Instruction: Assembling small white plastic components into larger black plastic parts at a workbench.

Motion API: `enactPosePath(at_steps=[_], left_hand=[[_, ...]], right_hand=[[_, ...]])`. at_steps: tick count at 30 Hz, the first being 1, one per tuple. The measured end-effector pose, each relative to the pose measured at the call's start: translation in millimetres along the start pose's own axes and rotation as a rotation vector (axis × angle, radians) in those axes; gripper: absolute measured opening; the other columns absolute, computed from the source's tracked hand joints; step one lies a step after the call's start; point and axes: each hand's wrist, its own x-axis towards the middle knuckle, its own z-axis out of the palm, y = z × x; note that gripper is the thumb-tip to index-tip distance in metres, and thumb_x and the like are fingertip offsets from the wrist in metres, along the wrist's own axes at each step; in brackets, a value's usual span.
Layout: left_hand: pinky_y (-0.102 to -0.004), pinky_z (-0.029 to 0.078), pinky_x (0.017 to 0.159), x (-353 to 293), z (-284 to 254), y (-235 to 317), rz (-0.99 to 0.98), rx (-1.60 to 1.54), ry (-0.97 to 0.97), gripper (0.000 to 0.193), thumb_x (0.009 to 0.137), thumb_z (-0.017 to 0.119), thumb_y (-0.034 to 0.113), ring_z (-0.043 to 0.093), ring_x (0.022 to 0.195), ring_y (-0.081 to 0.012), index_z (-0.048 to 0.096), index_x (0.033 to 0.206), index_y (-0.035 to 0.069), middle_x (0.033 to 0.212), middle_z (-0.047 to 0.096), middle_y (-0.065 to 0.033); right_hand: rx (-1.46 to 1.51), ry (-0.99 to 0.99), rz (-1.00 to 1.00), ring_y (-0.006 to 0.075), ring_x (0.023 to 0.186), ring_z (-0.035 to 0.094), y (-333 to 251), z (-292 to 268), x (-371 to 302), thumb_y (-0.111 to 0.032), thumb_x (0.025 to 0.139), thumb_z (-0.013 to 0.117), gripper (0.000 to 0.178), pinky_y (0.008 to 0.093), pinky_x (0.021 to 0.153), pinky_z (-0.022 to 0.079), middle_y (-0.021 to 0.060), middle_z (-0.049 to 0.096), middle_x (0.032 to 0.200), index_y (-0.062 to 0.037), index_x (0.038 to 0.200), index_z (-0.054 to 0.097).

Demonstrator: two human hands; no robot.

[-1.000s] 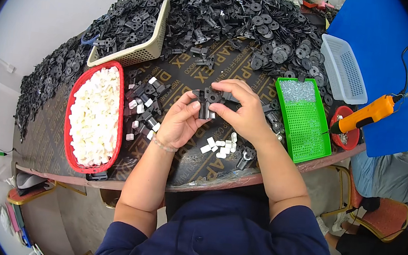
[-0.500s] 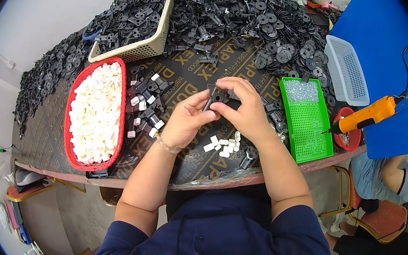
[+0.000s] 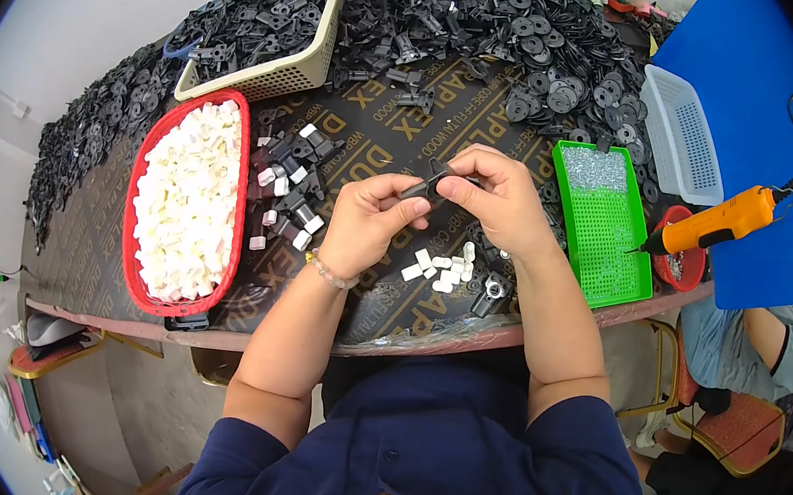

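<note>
Above the middle of the table, both my hands hold a black plastic part (image 3: pixel 432 182) between them. My left hand (image 3: pixel 372 221) grips its near left end with thumb and fingers, and my right hand (image 3: pixel 496 198) pinches its far right side. My fingers cover much of the part. Beneath my hands lies a small group of white plastic pieces (image 3: pixel 447 270). A black fitting with a round light-coloured centre (image 3: pixel 491 293) sits beside them, near my right wrist. Left of my left hand, black parts with white ends (image 3: pixel 289 183) are scattered in a loose pile.
A red basket of white pieces (image 3: pixel 133 220) stands at left, a cream basket (image 3: pixel 284 79) of black parts behind it. Black parts (image 3: pixel 440 20) heap along the back. At right are a green tray (image 3: pixel 645 288) of screws, an orange electric screwdriver (image 3: pixel 718 226), a red bowl (image 3: pixel 694 269) and a pale basket (image 3: pixel 686 143).
The black part has turned between my hands, from nearly upright to slanting. My left fingers have shifted onto its near end. The whole view has moved slightly.
</note>
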Motion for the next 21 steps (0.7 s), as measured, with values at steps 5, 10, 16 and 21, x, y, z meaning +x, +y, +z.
enactPosePath(at_steps=[5, 10, 16, 21], left_hand=[[-0.0207, 0.048, 0.069, 12, 0, -2, -0.05, 0.014, 0.123, 0.022, 0.095, 0.069, 0.009, 0.069, 0.082, -0.0101, 0.071, 0.115, -0.002, 0.093, 0.075, -0.0066], [-0.0249, 0.047, 0.074, 21, -36, -16, 0.025, -0.383, 0.264, 0.015, 0.094, 0.067, 0.006, 0.063, 0.087, -0.0124, 0.07, 0.107, -0.002, 0.097, 0.07, -0.0047], [-0.0322, 0.054, 0.079, 19, -24, -8, -0.075, -0.513, 0.165, 0.051, 0.093, 0.063, -0.001, 0.064, 0.086, -0.0199, 0.046, 0.14, 0.005, 0.099, 0.067, -0.0082], [-0.0333, 0.056, 0.081, 19, -19, 2, -0.144, -0.514, 0.166, 0.058, 0.091, 0.064, -0.003, 0.067, 0.091, -0.0237, 0.039, 0.142, 0.008, 0.104, 0.066, -0.0111]], right_hand=[[-0.498, 0.153, 0.165, 0.022, 0.078, 0.069, -9, -5, -2, -0.035, 0.087, 0.077, 0.039, 0.035, 0.071, 0.052, 0.0123, 0.07, 0.081, 0.0033, 0.088, 0.071], [-0.96, -0.352, 0.508, 0.0387, 0.082, 0.07, -28, -6, -4, -0.037, 0.076, 0.08, 0.039, 0.0461, 0.079, 0.054, 0.0228, 0.071, 0.083, 0.0018, 0.079, 0.074], [-1.031, -0.372, 0.2, 0.0374, 0.088, 0.071, 6, 2, -16, -0.023, 0.073, 0.08, 0.024, 0.0452, 0.082, 0.055, 0.0187, 0.073, 0.087, -0.0032, 0.086, 0.074], [-1.014, -0.18, 0.046, 0.0303, 0.078, 0.071, 13, 3, -9, -0.011, 0.074, 0.076, 0.02, 0.0398, 0.071, 0.055, 0.0147, 0.072, 0.082, -0.0035, 0.092, 0.072]])
